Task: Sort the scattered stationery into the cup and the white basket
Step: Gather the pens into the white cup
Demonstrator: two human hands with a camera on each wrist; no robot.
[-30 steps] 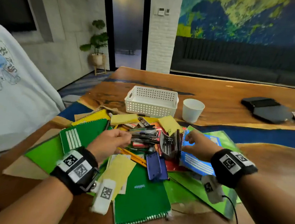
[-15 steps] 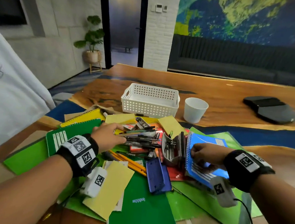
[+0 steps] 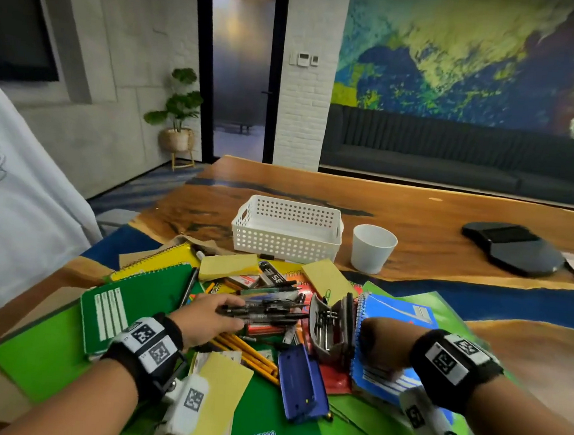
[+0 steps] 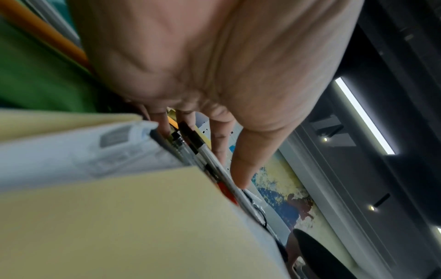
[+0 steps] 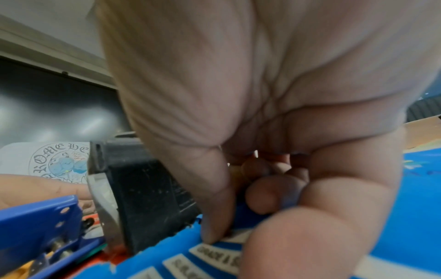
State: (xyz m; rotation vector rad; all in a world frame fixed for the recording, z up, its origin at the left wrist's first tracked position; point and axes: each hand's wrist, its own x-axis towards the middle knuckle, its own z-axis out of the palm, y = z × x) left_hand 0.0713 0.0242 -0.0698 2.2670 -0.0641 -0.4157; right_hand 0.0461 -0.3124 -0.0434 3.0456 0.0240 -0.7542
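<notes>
Left hand: the left hand [image 3: 206, 320] lies palm down over the middle of the pile, fingers reaching forward and curled about a bundle of dark pens [image 3: 264, 313]; in the left wrist view the fingers [image 4: 241, 166] press along the pen barrels [image 4: 210, 160].
Left arm: the forearm comes in low from the near left, wrist band up.
Right hand: the right hand [image 3: 383, 345] is bent down onto the blue notebook [image 3: 405, 316], thumb on its cover and fingers curled in at its edge; the right wrist view shows the fingertips [image 5: 214, 226] pinching the blue cover [image 5: 393, 217].
Beside the right hand: a grey hole punch [image 3: 332, 327] stands just to its left, between the two hands; a blue stapler [image 3: 301, 385] lies nearer the person.
Under the left hand: yellow pencils [image 3: 247, 351] and green notebooks [image 3: 127, 304].
Beyond the hands: the white basket [image 3: 286, 231] and the cup [image 3: 372, 248] stand side by side on the surface [image 3: 451, 209], well past the pile.
</notes>
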